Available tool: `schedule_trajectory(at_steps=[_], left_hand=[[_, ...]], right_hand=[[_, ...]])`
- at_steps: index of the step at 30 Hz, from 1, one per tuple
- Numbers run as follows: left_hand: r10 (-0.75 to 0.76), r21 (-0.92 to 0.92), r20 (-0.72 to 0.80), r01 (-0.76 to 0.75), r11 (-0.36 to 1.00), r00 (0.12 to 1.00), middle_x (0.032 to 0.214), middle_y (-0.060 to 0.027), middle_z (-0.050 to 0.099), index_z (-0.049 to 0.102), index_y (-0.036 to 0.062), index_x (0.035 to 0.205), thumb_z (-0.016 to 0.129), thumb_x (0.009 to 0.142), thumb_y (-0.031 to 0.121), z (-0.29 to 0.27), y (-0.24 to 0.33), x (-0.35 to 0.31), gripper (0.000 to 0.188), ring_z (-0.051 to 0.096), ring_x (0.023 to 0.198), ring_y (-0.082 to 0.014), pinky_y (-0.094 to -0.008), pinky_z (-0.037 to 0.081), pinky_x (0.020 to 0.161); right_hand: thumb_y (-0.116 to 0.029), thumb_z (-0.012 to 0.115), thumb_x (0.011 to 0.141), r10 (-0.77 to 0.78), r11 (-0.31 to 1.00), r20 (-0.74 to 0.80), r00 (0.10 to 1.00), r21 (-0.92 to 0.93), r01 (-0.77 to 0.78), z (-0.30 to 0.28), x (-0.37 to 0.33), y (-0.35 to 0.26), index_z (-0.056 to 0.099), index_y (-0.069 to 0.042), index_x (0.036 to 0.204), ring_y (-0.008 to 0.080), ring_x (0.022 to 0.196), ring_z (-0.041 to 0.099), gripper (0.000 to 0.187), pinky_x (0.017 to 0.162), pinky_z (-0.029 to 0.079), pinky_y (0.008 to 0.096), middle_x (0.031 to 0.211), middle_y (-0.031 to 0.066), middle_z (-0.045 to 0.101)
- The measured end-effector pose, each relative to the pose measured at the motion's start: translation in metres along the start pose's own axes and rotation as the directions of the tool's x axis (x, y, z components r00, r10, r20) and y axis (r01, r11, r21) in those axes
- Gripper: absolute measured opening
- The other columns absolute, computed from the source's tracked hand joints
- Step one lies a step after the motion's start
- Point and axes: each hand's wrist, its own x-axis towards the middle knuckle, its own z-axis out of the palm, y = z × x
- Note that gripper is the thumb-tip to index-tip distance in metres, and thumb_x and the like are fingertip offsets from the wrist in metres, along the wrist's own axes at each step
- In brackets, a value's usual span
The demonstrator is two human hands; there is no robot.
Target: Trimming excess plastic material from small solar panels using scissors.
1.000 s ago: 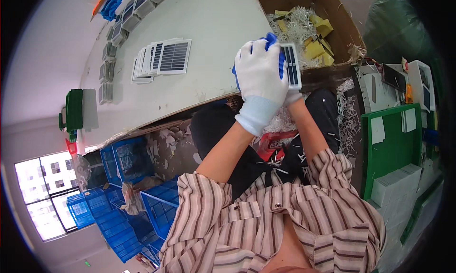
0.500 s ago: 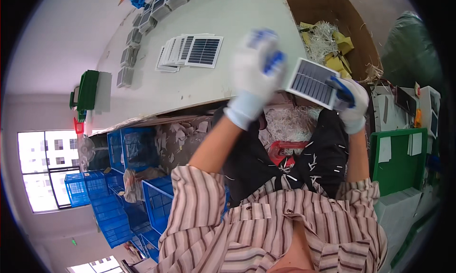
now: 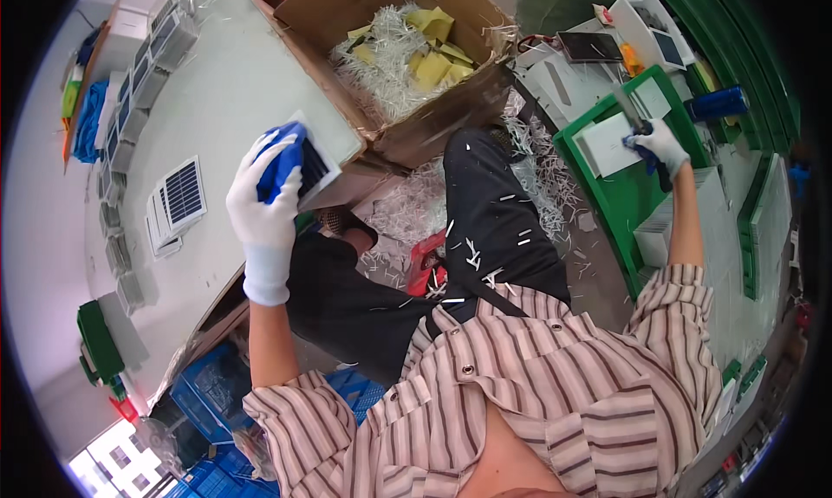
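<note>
My left hand (image 3: 265, 190), in a white glove with blue on its palm side, is closed at the edge of a small solar panel (image 3: 319, 167) with a white border, near the table corner. The fingers partly cover the panel. Off to the right, my gloved right hand (image 3: 660, 147) grips a tool with a flat grey blade (image 3: 630, 108) and a dark handle; its exact kind is unclear. It is over a green tray (image 3: 572, 156), beside a white block-like stack (image 3: 609, 144). More solar panels (image 3: 184, 193) lie fanned out on the table at left.
Stacked panels (image 3: 139, 78) line the far side of the pale table (image 3: 230, 82). A cardboard box (image 3: 433, 121) with shredded paper and yellow pieces stands beyond my legs. At right are a blue cylinder (image 3: 718, 104) and a white bin (image 3: 646, 21). Paper shreds litter the floor.
My view has turned rightward. The solar panel has passed from my right hand to my left. My right hand has moved right to the green tray and now grips the bladed tool.
</note>
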Motion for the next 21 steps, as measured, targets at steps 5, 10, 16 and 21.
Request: schedule_trajectory(at_steps=[5,10,16,21], left_hand=[[0.211,0.321,-0.196,-0.141,0.936,0.958,0.121,-0.0195,0.055,0.057,0.0031,0.118,0.069,0.075,0.01,0.017,0.003,0.022,0.045,0.052,0.112,-0.0348,-0.0408,0.039,0.097],[0.175,0.45,-0.169,-0.081,0.889,0.97,0.112,-0.0146,0.056,0.062,0.0092,0.109,0.069,0.07,0.013,0.048,0.024,0.012,0.039,0.05,0.107,-0.033,-0.0425,0.04,0.092],[0.203,0.388,-0.203,-0.111,0.915,0.958,0.106,-0.0119,0.057,0.064,0.0102,0.104,0.071,0.066,0.01,0.064,0.036,0.025,0.039,0.052,0.103,-0.0321,-0.0423,0.042,0.089],[0.177,0.419,-0.203,-0.078,0.905,0.963,0.098,-0.0094,0.059,0.064,0.0087,0.097,0.071,0.066,0.011,0.059,0.036,0.027,0.032,0.054,0.095,-0.0299,-0.0417,0.043,0.084]], right_hand=[[-0.02,0.072,0.071,-0.112,0.975,-0.053,0.992,-0.199,0.1,0.041,0.015,0.001,0.059,-0.004,0.074,0.0121,0.05,0.052,0.021,0.049,0.043,0.0294,0.058,0.0022,0.056],[-0.021,0.066,0.083,-0.234,0.95,-0.413,0.88,0.095,0.298,0.109,-0.03,-0.11,0.066,-0.005,0.093,0.0099,0.064,0.057,0.019,0.062,0.048,0.0263,0.074,0.002,0.065],[-0.01,0.067,0.079,-0.581,0.497,-0.024,0.814,0.782,0.377,0.262,-0.026,-0.243,0.064,0.0,0.089,0.0046,0.067,0.054,0.015,0.063,0.046,0.0218,0.073,-0.0009,0.062],[-0.006,0.066,0.076,-0.8,0.354,-0.094,0.593,0.724,0.592,0.266,-0.017,-0.264,0.063,0.002,0.082,0.0081,0.062,0.058,0.01,0.059,0.048,0.0235,0.07,0.0049,0.064]])
